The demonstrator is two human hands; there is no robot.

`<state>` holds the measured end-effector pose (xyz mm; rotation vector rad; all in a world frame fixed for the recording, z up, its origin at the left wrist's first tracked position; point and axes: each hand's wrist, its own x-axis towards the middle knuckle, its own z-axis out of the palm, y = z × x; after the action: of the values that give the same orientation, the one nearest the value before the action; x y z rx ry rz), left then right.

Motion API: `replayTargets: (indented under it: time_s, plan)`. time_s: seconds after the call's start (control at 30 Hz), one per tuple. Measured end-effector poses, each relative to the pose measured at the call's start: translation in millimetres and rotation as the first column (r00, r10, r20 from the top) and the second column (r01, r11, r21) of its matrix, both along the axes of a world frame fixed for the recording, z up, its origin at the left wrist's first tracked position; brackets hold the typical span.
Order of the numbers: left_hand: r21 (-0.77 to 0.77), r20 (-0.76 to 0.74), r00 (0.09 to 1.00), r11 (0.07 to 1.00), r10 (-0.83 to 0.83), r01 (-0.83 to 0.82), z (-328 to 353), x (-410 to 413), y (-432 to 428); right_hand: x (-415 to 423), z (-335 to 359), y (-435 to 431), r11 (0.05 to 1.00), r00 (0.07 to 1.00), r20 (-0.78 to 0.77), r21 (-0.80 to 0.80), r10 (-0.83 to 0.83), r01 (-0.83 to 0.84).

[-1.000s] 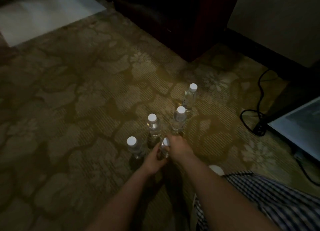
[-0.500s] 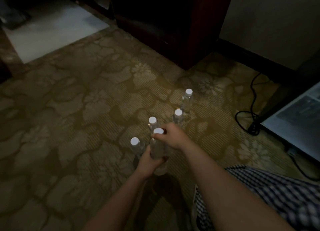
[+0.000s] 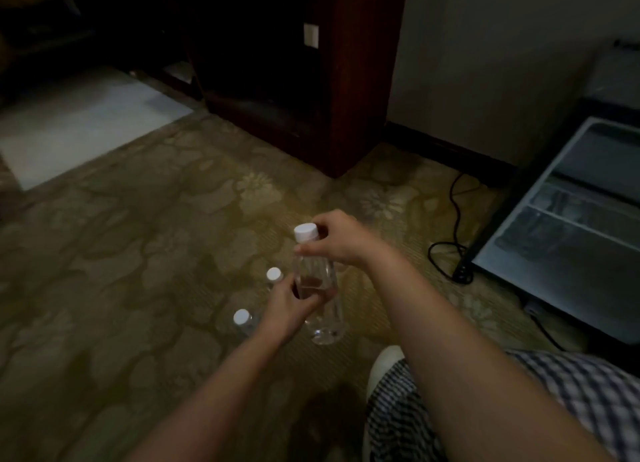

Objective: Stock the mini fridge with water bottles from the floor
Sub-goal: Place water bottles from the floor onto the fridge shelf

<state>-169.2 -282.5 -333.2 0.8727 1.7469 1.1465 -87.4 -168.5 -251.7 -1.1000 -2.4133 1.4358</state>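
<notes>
The stocking looks to be at an early stage. One water bottle (image 3: 323,318) is off the floor (image 3: 138,271) and held upright in the air in front of the person. The right hand (image 3: 341,241) pinches it at the neck, just under the white cap (image 3: 305,232). The left hand (image 3: 289,299) is wrapped round the middle of the clear body. Both hands are therefore grasping the same bottle, and neither is free.

Two more bottles stand on the patterned carpet to the left of the held one, the nearer bottle (image 3: 241,317) and the farther bottle (image 3: 273,274). Each shows mostly its white cap (others may be hidden behind the hands and forearms; I cannot tell).

The mini fridge (image 3: 571,226) sits at the right edge, well apart from the held bottle, and shows pale, shelf-like compartments. In this dim light I cannot tell whether that is its open door or its inside. No bottle can be made out in the part that shows. A black cable (image 3: 456,215) lies on the carpet between the hands and the fridge.

My judgement is that the pick-up of this bottle is done. Its carry to the right and its placing in the fridge remain. After that, at least the two standing bottles are left to fetch.
</notes>
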Motion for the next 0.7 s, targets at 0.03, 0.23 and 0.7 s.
replayTargets:
  time_s: [0.03, 0.23, 0.7]
  plan:
    - [0.012, 0.008, 1.000, 1.000, -0.018, 0.018, 10, 5, 5, 7, 10, 3, 1.000, 1.000, 0.018, 0.012, -0.003, 0.002]
    - [0.086, -0.012, 0.987, 0.984, -0.157, 0.158, 65, 43, 39, 63, 66, 15, 0.996, 0.998, 0.046, 0.073, -0.048, 0.044]
    - [0.157, -0.225, 0.797, 0.786, -0.561, 0.598, 133, 203, 131, 269, 119, 41, 0.879, 0.936, -0.156, 0.325, -0.314, 0.349]
